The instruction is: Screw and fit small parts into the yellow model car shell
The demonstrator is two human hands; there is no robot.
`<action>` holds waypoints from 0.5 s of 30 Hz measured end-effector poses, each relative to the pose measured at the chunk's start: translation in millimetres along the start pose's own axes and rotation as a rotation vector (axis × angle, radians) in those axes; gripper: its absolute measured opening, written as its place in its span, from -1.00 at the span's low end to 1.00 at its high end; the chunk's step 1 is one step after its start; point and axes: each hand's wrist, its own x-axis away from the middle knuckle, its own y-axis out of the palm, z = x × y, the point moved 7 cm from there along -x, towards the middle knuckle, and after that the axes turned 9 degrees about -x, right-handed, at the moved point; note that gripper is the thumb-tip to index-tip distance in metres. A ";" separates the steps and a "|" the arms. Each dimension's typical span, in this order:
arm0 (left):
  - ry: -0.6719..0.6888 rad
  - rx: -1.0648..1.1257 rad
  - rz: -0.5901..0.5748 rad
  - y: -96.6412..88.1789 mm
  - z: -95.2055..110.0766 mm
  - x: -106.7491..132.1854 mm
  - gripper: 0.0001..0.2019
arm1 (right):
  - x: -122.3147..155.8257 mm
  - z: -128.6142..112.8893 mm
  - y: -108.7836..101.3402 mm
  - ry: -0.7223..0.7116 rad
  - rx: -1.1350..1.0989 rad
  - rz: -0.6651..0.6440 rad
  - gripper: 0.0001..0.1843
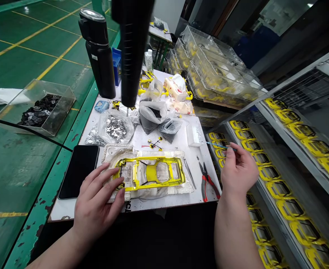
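Note:
A yellow toy car body shell (151, 172) lies open side up in a worn white foam cradle (150, 193). My left hand (100, 194) rests on the shell's left end, its fingers stretched and apart. Over the table's right edge, my right hand (240, 164) pinches a thin blue stick-like tool (219, 145). The tool's tip points left at a small white container (194, 135); whether they touch I cannot tell. Metal tweezers (190, 173) lie by the cradle's right end, with red-handled pliers (208, 183) beyond them.
Left of the cradle lies a phone (79, 172). Bags of silver parts (116, 129) and black parts (153, 114) stand behind it. A black bottle (100, 59) and a dark vertical post (131, 56) rise at the back. A rack (268, 168) of yellow shells flanks the right.

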 end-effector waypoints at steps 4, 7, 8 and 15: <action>-0.004 0.002 0.008 0.1 -0.2 0.0 -0.74 | -4.6 -6.0 -2.0 -0.042 0.065 -0.018 -0.62; -0.005 0.007 0.008 0.4 -0.3 -0.4 -0.72 | -5.7 -11.1 -0.6 -0.068 0.073 -0.044 -0.61; -0.004 0.007 0.008 0.2 -0.2 -0.6 -0.72 | -5.7 -12.5 0.0 -0.077 0.074 -0.051 -0.62; 0.000 0.004 0.011 -1.3 0.1 -1.1 -0.72 | -3.9 -14.2 0.4 -0.087 0.106 -0.063 -0.62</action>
